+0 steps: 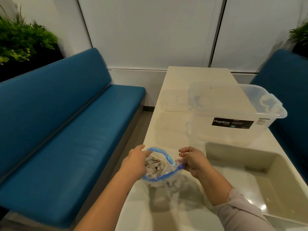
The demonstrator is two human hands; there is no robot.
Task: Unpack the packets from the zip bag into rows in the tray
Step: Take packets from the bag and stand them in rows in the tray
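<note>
A clear zip bag [168, 182] with a blue zip rim stands open on the white table's near left part. Several pale packets [154, 166] fill its mouth. My left hand [135, 162] reaches into the mouth from the left, fingers among the packets; whether it grips one is hidden. My right hand [191, 160] pinches the bag's rim at the right side and holds the mouth open. A beige tray [215, 152] lies to the right of the bag, and its visible inside holds nothing.
A clear plastic Megabox storage box [233, 124] stands behind the tray, its clear lid [173, 100] lying flat to its left. Blue benches flank the table [191, 75] on both sides. Plants stand in the far corners.
</note>
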